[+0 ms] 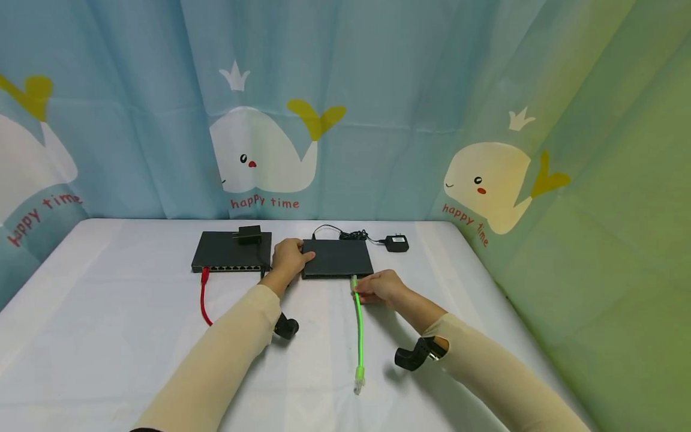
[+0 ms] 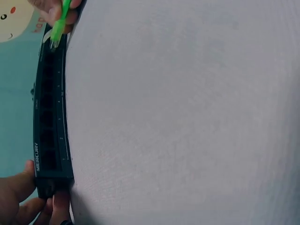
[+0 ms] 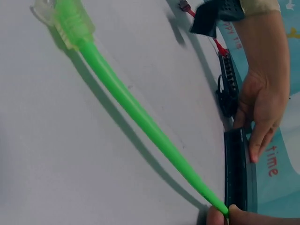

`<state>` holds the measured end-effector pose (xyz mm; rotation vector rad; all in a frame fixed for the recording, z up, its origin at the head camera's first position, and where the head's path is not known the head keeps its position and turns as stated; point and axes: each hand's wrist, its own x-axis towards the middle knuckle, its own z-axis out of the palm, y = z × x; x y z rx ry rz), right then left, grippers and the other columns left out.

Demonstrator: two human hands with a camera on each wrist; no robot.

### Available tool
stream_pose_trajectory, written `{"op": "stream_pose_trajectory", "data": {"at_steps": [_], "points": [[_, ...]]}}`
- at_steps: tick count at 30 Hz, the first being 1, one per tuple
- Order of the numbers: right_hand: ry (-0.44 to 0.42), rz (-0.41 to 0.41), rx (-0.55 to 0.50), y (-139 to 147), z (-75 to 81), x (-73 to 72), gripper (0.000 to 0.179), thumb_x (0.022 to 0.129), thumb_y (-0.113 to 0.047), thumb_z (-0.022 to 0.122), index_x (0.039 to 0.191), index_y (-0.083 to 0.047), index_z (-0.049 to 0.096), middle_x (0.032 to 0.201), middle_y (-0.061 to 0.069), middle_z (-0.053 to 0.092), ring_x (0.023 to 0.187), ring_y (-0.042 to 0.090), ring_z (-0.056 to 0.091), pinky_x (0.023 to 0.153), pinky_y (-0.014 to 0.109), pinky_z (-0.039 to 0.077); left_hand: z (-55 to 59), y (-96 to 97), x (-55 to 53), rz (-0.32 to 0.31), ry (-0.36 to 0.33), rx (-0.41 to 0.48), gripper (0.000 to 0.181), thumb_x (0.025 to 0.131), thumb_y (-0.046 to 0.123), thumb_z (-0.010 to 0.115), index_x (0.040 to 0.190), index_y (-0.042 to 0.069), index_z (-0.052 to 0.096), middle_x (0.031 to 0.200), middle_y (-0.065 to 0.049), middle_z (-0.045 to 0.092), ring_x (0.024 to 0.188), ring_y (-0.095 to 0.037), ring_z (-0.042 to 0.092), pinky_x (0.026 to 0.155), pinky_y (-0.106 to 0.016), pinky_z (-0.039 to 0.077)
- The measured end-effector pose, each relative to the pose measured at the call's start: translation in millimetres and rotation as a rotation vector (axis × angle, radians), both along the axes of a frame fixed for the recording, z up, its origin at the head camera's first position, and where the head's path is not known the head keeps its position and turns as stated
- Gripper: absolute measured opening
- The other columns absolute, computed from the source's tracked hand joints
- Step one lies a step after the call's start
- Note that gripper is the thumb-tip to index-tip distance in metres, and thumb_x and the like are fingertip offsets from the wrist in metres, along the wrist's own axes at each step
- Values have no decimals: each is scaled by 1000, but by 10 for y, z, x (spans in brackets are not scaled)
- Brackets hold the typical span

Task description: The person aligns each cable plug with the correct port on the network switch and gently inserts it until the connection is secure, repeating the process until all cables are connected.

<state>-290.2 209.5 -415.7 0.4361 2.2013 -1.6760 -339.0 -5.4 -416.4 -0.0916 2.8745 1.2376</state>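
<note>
My left hand (image 1: 290, 258) grips the left end of a black network switch (image 1: 337, 258), thumb on top. Its row of ports faces toward me, and MERCURY is printed near the held end in the left wrist view. At the switch's right front, my right hand (image 1: 384, 288) pinches a short green Ethernet cable (image 1: 360, 336) close to one plug. That plug (image 2: 57, 32) has its clear tip right at the ports near the far end of the row. The cable's other plug (image 3: 75, 21) hangs loose toward me, over the white tabletop.
Left of my left hand lies a second black switch (image 1: 229, 251), with a red cable (image 1: 203, 300) at its leftmost port and a power adapter (image 1: 249, 234) on top. Another adapter (image 1: 397, 243) and its bundled black cord (image 1: 353, 234) lie behind the held switch. A whale-print curtain (image 1: 378, 90) borders the table.
</note>
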Motion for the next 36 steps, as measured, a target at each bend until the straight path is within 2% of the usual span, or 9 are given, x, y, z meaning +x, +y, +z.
{"op": "stream_pose_trajectory", "data": {"at_steps": [6, 11, 15, 17, 20, 23, 26, 32, 36], "points": [[9, 13, 12, 24, 20, -24, 25, 88, 5, 68, 111, 13, 65, 70, 3, 70, 57, 7, 65, 57, 19, 58, 41, -15, 19, -53, 26, -25, 47, 95, 27, 68, 135, 3, 60, 126, -15, 65, 120, -32, 58, 102, -42, 49], [21, -3, -27, 6, -52, 39, 28, 89, 3, 68, 115, 13, 65, 73, 3, 72, 59, 8, 66, 59, 20, 58, 19, -51, 9, -69, -20, -40, 49, 95, 27, 67, 137, 4, 58, 131, -14, 63, 124, -32, 56, 102, -44, 50], [49, -47, -29, -19, -71, 90, 29, 89, 3, 69, 116, 12, 66, 73, 3, 71, 59, 7, 66, 57, 20, 58, -60, -68, -84, -65, -60, -9, 51, 94, 28, 69, 139, 8, 57, 135, -13, 60, 129, -31, 53, 104, -44, 49], [66, -65, -23, -29, -67, 94, 28, 88, 3, 70, 115, 11, 66, 73, 2, 71, 59, 6, 65, 57, 20, 58, -169, -71, -194, -52, -31, -18, 52, 92, 33, 71, 137, 10, 60, 131, -12, 63, 125, -31, 55, 100, -42, 51], [89, -78, -15, -42, -64, 95, 26, 88, 2, 71, 112, 10, 67, 75, 3, 71, 60, 6, 66, 58, 20, 58, -188, -71, -248, -42, -29, -36, 52, 91, 33, 71, 136, 10, 60, 130, -11, 64, 124, -30, 56, 100, -40, 51], [109, -115, -20, -52, -63, 109, 25, 86, 4, 72, 107, 11, 61, 74, 4, 70, 60, 7, 66, 58, 22, 59, -124, -66, -206, -39, -33, -21, 52, 93, 31, 71, 138, 8, 59, 130, -12, 64, 124, -30, 56, 101, -40, 51], [121, -158, -29, -54, -66, 120, 37, 83, 7, 73, 109, 6, 47, 72, 6, 68, 58, 8, 66, 56, 23, 59, -3, -58, -92, -51, -49, -14, 51, 95, 27, 68, 140, 5, 55, 132, -14, 62, 126, -31, 54, 104, -42, 49], [101, -147, -26, -33, -58, 93, 80, 82, 8, 74, 146, -1, 27, 76, 10, 71, 55, 11, 67, 54, 25, 59, 44, -38, -13, -49, -43, -12, 51, 95, 28, 68, 139, 6, 56, 132, -13, 62, 126, -30, 54, 103, -41, 49], [84, -98, -19, -9, -43, 52, 85, 83, 9, 73, 152, -7, 28, 77, 10, 72, 56, 12, 67, 55, 26, 59, 39, -49, -30, -46, -47, 4, 52, 94, 29, 69, 139, 5, 56, 132, -13, 63, 125, -30, 55, 103, -41, 49]]}}
